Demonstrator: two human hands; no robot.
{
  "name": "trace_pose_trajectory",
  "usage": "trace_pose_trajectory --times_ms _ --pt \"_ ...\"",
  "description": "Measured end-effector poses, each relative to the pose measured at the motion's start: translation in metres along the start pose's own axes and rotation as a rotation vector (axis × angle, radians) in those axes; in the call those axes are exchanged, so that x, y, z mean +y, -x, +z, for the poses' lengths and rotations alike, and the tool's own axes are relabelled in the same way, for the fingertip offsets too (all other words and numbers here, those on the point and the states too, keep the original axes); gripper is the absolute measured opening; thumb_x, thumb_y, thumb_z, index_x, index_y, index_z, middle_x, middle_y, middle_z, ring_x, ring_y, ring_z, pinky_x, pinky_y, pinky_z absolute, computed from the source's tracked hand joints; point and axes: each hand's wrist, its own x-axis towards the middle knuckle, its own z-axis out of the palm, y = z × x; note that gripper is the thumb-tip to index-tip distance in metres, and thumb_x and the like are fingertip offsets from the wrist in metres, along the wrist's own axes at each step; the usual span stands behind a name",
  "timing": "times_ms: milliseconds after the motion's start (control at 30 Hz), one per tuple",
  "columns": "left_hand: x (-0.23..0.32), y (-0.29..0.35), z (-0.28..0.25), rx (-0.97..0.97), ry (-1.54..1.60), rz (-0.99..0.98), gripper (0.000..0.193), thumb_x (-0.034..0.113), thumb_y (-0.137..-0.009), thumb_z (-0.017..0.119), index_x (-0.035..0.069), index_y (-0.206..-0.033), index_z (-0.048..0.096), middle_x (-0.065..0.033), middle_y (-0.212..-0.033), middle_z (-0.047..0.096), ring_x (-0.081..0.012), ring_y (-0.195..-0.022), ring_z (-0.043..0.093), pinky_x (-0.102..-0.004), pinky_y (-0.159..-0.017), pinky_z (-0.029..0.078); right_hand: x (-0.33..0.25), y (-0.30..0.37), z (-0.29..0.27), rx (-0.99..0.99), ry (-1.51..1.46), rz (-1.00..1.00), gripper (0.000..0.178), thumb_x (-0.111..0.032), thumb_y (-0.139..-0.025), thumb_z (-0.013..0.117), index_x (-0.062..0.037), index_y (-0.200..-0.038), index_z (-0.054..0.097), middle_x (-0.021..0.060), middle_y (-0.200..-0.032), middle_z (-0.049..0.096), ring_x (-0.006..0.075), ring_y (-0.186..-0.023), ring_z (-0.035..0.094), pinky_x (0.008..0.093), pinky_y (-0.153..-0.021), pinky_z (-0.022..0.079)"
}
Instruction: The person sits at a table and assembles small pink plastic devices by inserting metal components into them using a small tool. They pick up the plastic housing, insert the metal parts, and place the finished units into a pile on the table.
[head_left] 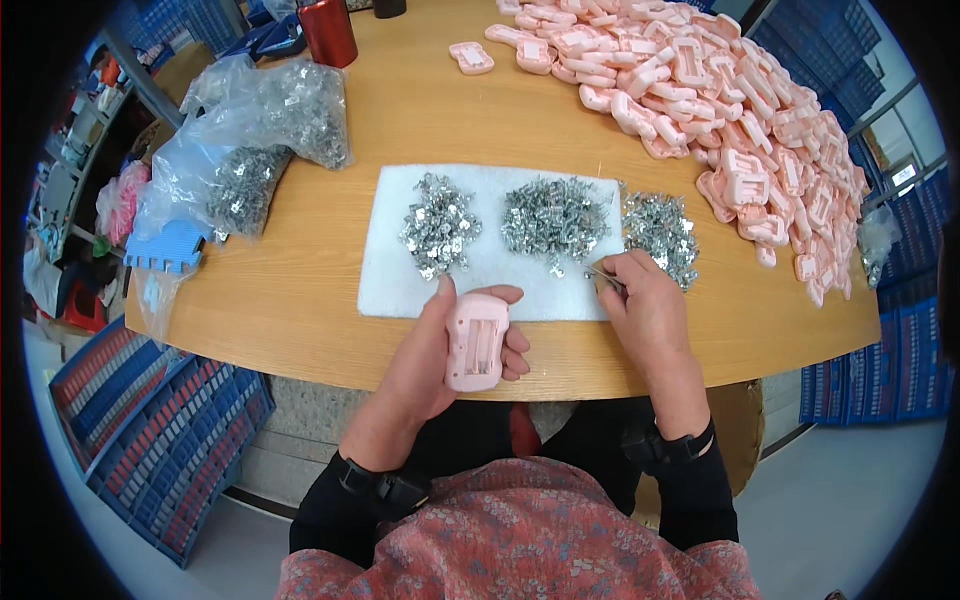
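In my left hand (420, 360) rests a pink plastic housing (476, 350) with an open battery compartment facing up, the fingers wrapped round its far side. My right hand (645, 305) pinches thin metal tweezers (606, 277), their tips at the right part of a white foam sheet (385, 290). Three piles of small shiny metal contacts lie ahead of my hands: a left pile (438, 225) and a middle pile (555, 220) on the foam, and a right pile (662, 235) at its right edge. The tweezers' tips are too small to show whether they grip a contact.
A large heap of pink housings (690, 85) covers the table's far right. Clear bags (300, 110) of metal contacts lie at the left, beside a blue foam piece (165, 248). A red cylinder (327, 32) stands at the back. Blue racks (170, 430) flank the wooden table (430, 120).
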Motion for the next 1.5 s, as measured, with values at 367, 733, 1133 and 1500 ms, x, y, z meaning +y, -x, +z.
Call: trace_pose_trajectory --times_ms 367,733,1133,1500 --pt "-0.009 0.015 0.000 -0.112 -0.291 0.148 0.063 0.052 -0.095 0.060 0.002 -0.133 0.049 -0.0117 -0.094 0.066 -0.0204 -0.083 0.069 -0.0308 -0.074 0.056 -0.043 -0.019 0.012 -0.056 -0.189 -0.074 0.021 -0.006 -0.082 0.067 -0.0093 -0.103 0.068 0.0123 -0.092 0.064 0.0317 -0.083 0.066 0.0408 -0.072 0.053" --pt "-0.006 0.015 -0.002 -0.134 -0.248 0.136 0.048 0.036 -0.100 0.058 0.003 -0.133 0.049 -0.0092 -0.095 0.065 -0.0168 -0.085 0.066 -0.0308 -0.076 0.056 -0.057 -0.038 0.035 -0.135 0.015 -0.193 0.014 -0.014 -0.085 0.064 -0.0088 -0.097 0.067 0.0119 -0.092 0.063 0.0343 -0.083 0.065 0.0438 -0.071 0.053" --pt "-0.008 0.013 -0.003 -0.118 -0.215 0.138 0.041 0.029 -0.101 0.056 0.003 -0.132 0.050 -0.0076 -0.093 0.064 -0.0148 -0.084 0.064 -0.0312 -0.078 0.055 -0.002 -0.005 0.004 -0.017 -0.207 0.108 0.021 -0.004 -0.080 0.068 -0.0038 -0.101 0.067 0.0125 -0.087 0.064 0.0262 -0.077 0.065 0.0358 -0.069 0.053" --pt "-0.008 0.010 -0.003 -0.095 -0.201 0.145 0.043 0.029 -0.100 0.057 0.002 -0.132 0.049 -0.0096 -0.093 0.064 -0.0168 -0.083 0.066 -0.0322 -0.077 0.056 0.008 -0.005 0.004 -0.064 -0.070 0.051 0.017 -0.008 -0.081 0.069 -0.0024 -0.097 0.066 0.0157 -0.090 0.065 0.0331 -0.081 0.065 0.0421 -0.072 0.053"
